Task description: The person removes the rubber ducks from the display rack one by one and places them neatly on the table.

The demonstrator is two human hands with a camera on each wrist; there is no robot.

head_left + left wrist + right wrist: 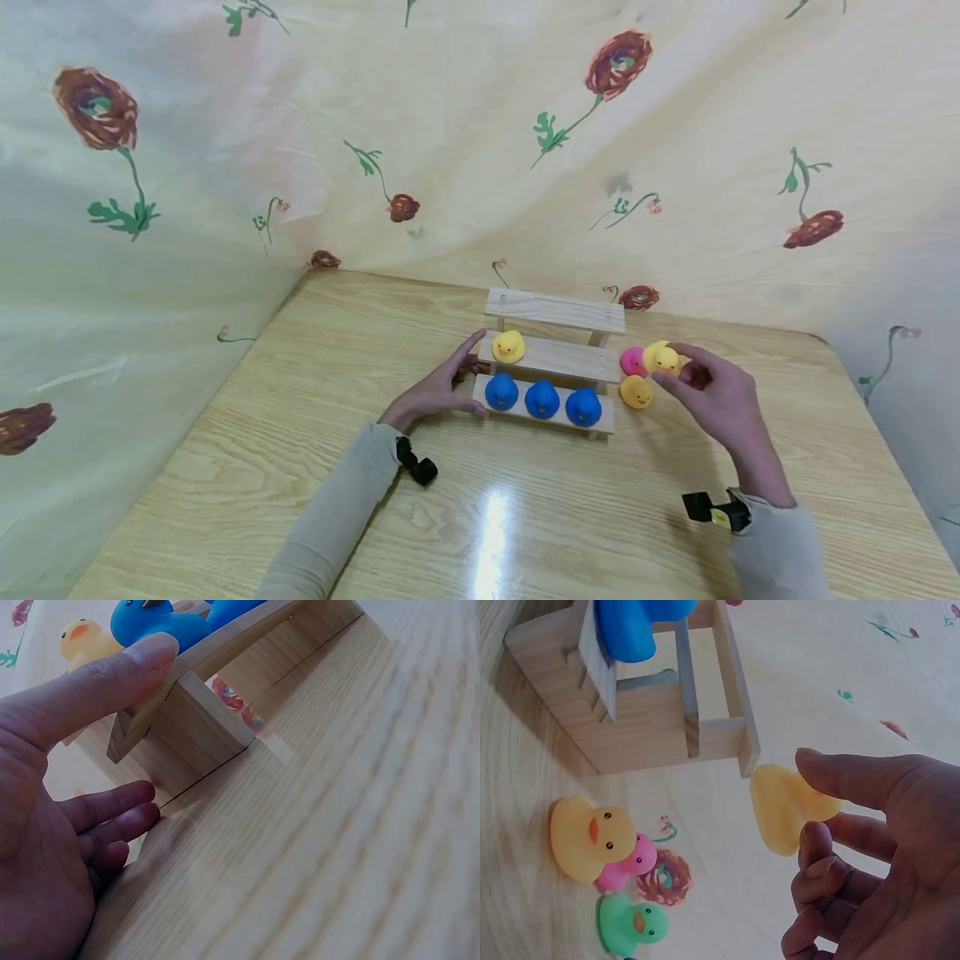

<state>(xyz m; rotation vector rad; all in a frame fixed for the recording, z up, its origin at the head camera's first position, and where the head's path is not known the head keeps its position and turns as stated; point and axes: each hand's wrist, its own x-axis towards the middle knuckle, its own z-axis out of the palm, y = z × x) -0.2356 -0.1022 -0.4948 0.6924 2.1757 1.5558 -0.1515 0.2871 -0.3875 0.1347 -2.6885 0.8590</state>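
Note:
A three-tier wooden shelf stands on the table, with three blue ducks along its lowest step. One yellow duck sits at the left of the middle step; the top step carries nothing. At the shelf's left end is my left hand, its thumb laid straight along the lowest board beside a blue duck and its fingers loosely bent by the side panel. My right hand pinches another yellow duck between thumb and fingers, raised to the right of the shelf.
On the table right of the shelf are an orange-yellow duck and a pink duck. The right wrist view also shows a green duck beside them. A flowered cloth hangs behind the wood-grain table.

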